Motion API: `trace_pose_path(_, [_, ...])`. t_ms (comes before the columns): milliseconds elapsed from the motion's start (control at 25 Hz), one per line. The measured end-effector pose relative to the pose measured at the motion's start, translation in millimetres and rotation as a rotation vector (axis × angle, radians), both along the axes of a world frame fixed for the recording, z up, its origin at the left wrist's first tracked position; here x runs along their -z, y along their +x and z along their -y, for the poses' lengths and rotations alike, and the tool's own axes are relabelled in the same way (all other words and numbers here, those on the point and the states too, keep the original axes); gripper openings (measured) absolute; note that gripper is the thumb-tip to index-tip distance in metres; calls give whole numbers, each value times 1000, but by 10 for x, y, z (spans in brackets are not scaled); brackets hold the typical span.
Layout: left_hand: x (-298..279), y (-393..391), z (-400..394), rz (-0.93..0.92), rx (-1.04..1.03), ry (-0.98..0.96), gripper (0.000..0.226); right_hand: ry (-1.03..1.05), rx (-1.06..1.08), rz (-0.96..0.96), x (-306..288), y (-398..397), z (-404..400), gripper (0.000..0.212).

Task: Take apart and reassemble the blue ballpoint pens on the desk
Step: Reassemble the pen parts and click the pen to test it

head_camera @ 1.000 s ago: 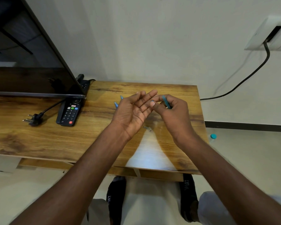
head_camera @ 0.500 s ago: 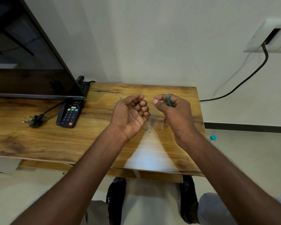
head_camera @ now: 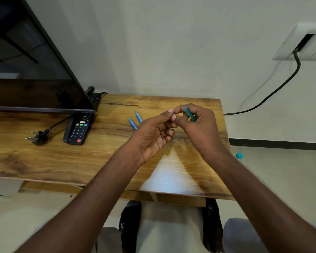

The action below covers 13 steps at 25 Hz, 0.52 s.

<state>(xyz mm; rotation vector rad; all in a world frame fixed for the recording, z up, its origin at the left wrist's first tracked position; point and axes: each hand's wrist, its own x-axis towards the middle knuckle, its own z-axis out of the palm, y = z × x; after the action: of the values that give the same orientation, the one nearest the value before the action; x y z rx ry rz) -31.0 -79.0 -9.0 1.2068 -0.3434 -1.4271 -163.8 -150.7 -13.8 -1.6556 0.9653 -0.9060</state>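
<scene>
Both hands raised over the right part of the table (head_camera: 44, 161), fingertips meeting; right hand (head_camera: 199, 128) has its fingers curled round a blue pen barrel (head_camera: 189, 114), which sticks up between index and middle finger, tilted away to the left; left hand (head_camera: 153, 136) pinches a small part between thumb and forefinger right at the right thumb tip; a sliver of blue shows at the pinch, too small to name; lower left fingers curled in, a thin pale line across them, possibly a refill, cannot tell.

Two more blue pens (head_camera: 135, 120) lie side by side on the table just beyond the left hand, tips pointing away; a tiny metallic piece (head_camera: 167, 148), maybe a spring, lies on the wood below the hands.

Handling, judged: barrel light, stiff plastic, smooth and apt to roll; hold it mid-length in a wrapped grip, as now, leaving the open end free; small part very light, easily dropped or flicked, needs a fingertip pinch; a spring would bounce and vanish off the table edge; a refill would be thin and could bend, so feed it straight, no side force.

Also on the table: remote control (head_camera: 78, 131), loose plug (head_camera: 37, 137), screen edge at left.
</scene>
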Motion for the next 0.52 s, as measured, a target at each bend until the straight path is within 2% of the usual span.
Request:
trace_pose_path(280, [-16, 21, -17, -72, 24, -7, 16, -12, -51, -2, -18, -33, 24, 8])
trace_pose_path(520, [-38, 132, -32, -47, 73, 12, 19, -6, -89, 16, -71, -82, 55, 17])
